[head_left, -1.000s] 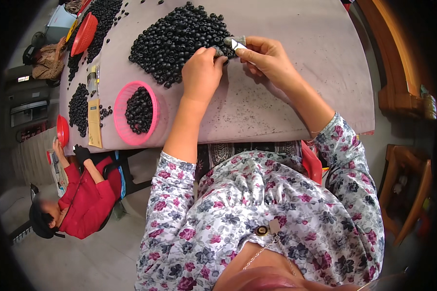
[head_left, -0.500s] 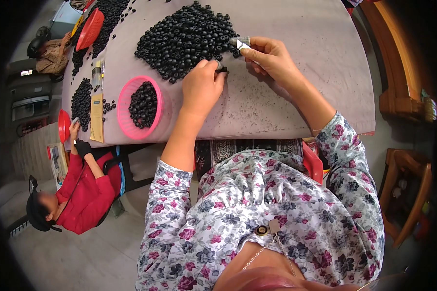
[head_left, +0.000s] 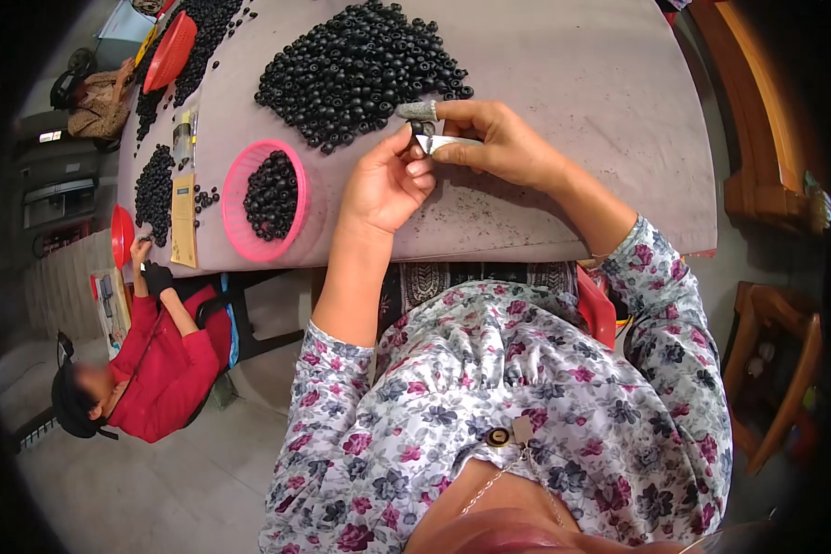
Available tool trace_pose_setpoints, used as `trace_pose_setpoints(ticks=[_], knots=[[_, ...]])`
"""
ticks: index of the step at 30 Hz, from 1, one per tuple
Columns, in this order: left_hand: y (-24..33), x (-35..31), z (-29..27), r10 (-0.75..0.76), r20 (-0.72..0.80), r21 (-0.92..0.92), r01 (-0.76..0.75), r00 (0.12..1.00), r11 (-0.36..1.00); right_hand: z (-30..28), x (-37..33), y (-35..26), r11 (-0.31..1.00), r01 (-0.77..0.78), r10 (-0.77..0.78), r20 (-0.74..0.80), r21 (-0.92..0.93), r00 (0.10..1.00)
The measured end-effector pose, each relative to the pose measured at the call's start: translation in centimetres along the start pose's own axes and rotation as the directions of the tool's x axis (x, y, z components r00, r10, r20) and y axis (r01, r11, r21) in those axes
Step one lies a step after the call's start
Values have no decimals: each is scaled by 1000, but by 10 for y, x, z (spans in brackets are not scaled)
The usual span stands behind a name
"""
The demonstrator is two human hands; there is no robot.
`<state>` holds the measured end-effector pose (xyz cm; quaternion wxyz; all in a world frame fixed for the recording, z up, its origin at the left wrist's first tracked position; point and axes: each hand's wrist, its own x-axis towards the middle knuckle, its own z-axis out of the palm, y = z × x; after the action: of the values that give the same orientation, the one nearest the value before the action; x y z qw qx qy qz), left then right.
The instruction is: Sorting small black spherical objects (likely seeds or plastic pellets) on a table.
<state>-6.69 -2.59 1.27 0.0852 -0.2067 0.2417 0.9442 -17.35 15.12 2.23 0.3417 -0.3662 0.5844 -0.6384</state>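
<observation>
A small black bead [head_left: 421,138] sits pinched between the thumb and fingertips of my left hand [head_left: 390,180], held just above the tabletop [head_left: 582,83]. My right hand [head_left: 494,138] meets it from the right, fingers closed around a small metal tool [head_left: 441,142] whose tip touches the bead; a grey cap [head_left: 419,110] covers that hand's forefinger. Both hands hover close together, fingertips nearly touching, right at the near edge of the big pile of black beads [head_left: 360,69]. To my left, near the tabletop's front edge, stands a pink basket [head_left: 240,242] partly filled with beads. Further left lie a tan card [head_left: 184,217], smaller bead heaps [head_left: 154,189] and a red bowl [head_left: 170,51]. A person in red [head_left: 162,365] sits below that end.
</observation>
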Motion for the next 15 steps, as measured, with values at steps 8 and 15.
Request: trace_pose_setpoints(ticks=[8,15], knots=[[-7,-6,3,-5,7,-92,6,1000,996,-1,-1,-7,997,-42,36,83,66,996],[-13,-5,-3,-6,45,-122,11,999,992,-3,0,-8,987,-100,86,110,126,990]])
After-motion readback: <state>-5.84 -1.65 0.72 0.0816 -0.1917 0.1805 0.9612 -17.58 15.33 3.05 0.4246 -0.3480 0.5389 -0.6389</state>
